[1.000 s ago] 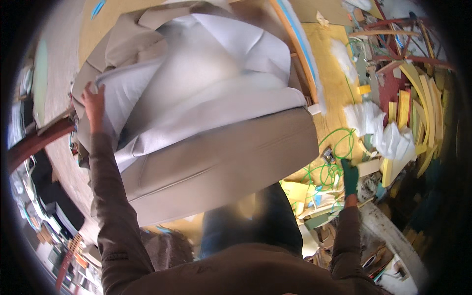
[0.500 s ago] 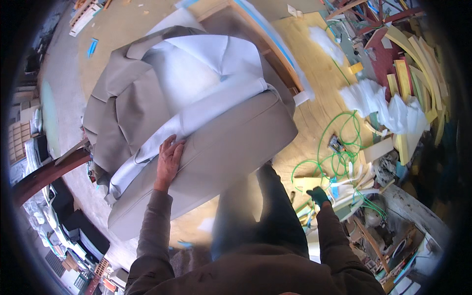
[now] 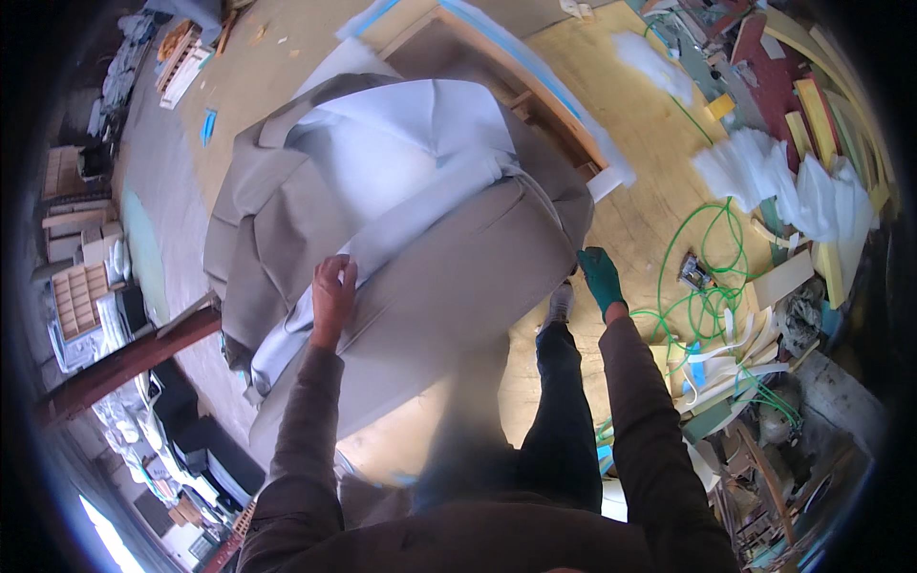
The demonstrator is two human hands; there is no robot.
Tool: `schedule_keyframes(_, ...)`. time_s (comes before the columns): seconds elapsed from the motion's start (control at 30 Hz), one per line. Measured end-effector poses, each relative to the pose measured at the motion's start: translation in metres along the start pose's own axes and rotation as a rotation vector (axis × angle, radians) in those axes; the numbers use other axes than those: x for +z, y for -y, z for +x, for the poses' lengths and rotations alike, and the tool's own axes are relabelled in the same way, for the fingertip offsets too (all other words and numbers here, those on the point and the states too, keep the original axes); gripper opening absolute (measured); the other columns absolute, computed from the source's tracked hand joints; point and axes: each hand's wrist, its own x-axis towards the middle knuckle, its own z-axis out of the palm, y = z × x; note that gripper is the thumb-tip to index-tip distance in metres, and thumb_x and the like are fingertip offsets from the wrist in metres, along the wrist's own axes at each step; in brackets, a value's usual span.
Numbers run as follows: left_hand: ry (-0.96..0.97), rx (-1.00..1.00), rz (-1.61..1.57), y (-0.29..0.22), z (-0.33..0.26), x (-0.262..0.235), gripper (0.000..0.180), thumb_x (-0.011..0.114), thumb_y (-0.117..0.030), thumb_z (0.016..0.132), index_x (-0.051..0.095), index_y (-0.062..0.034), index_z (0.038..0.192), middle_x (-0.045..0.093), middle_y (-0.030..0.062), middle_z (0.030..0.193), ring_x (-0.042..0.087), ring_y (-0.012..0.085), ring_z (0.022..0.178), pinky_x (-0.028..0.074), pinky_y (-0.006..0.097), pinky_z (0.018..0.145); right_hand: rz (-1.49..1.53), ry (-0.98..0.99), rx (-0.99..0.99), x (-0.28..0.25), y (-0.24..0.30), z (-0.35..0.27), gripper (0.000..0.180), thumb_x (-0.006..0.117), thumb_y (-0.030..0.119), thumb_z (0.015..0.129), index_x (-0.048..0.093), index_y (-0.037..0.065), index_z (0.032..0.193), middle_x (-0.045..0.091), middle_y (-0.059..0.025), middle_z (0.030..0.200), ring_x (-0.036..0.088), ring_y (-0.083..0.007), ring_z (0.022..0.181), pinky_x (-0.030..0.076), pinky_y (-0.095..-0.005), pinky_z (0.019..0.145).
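Observation:
A large brown-grey upholstery cover [image 3: 449, 263], smooth like leather, lies over a padded piece in front of me. Its folded edge shows a pale underside band [image 3: 392, 229], and white padding [image 3: 377, 167] lies within the opening. My bare left hand [image 3: 333, 294] is at this band, its fingers bent and closed on the cover's edge. My right hand [image 3: 601, 277], in a dark green glove, is by the right end of the cover. Its fingers are drawn together; whether they hold anything is hidden.
Behind the cover stands a wooden frame [image 3: 564, 110] with blue-and-white edging. To the right, a green hose [image 3: 669, 272] lies coiled near a small metal tool [image 3: 694, 271], white wadding [image 3: 755, 181] and foam offcuts. A dark red beam [image 3: 134, 361] juts in from the left.
My right hand has swung up and forward from the scraps to the cover's right end. My left hand's fingers have bent more at the band. One foot has stepped forward.

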Motion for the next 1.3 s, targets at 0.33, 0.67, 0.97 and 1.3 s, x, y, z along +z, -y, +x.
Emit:
schedule_keyframes(0.33,0.441,0.288,0.132,-0.08,0.25,0.112,0.043,0.059,-0.037,0.107,0.075,0.0012,0.118,0.074,0.0216,0.125,0.07,0.038,0.115,0.053,0.045,0.102,-0.012,-0.196,0.351,0.013,0.023,0.051,0.079,0.08,0.05,0.092,0.052,0.008,0.152,0.063,-0.0266,0.146,0.061,-0.0426,0.137,0.05,-0.0491,0.109)
schedule_keyframes(0.67,0.509,-0.481,-0.172,-0.102,0.326,0.154,0.093,0.07,-0.061,0.097,0.046,0.0111,0.151,0.056,0.0318,0.147,0.061,0.0495,0.133,0.056,0.062,0.1,0.082,0.408,0.053,0.043,0.043,0.273,0.084,0.08,0.053,0.088,0.057,-0.002,0.148,0.063,-0.0271,0.145,0.061,-0.0421,0.134,0.048,-0.048,0.112)
schedule_keyframes(0.97,0.41,-0.397,-0.671,-0.074,0.341,0.169,0.076,0.065,-0.054,0.101,0.043,-0.0109,0.16,0.063,0.0138,0.144,0.065,0.0369,0.13,0.058,0.052,0.099,0.206,0.041,-0.038,-0.106,0.111,0.168,0.029,0.065,0.014,0.105,0.073,0.002,0.129,0.079,-0.0204,0.11,0.078,-0.0286,0.098,0.057,-0.0369,0.087)
schedule_keyframes(1.3,0.418,-0.112,-0.233,-0.211,0.413,0.103,0.062,0.063,-0.046,0.105,0.051,-0.0113,0.155,0.067,0.0105,0.141,0.066,0.0299,0.127,0.058,0.047,0.1,0.355,-0.175,0.02,-0.102,0.136,0.185,0.029,0.062,0.015,0.11,0.071,0.002,0.134,0.078,-0.013,0.12,0.071,-0.0166,0.109,0.054,-0.034,0.097)
